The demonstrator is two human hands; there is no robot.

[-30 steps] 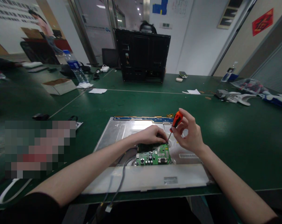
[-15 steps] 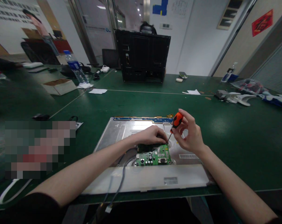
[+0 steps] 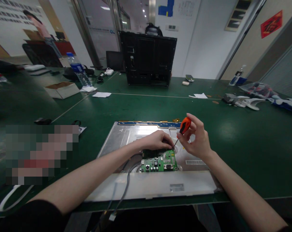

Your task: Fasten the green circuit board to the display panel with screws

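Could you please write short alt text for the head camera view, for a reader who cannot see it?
A person's right hand holds a small orange-handled screwdriver, tip down at the far corner of a green circuit board mounted on a silver metal monitor back panel. The left hand rests beside the tip. The panel lies on a green work table.

Orange-handled screwdriver (image 3: 182, 130) tilted, tip on green circuit board (image 3: 159, 162)

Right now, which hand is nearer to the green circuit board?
Left. The left hand rests at the green circuit board's far edge; the right hand is raised to its right, holding the orange screwdriver.
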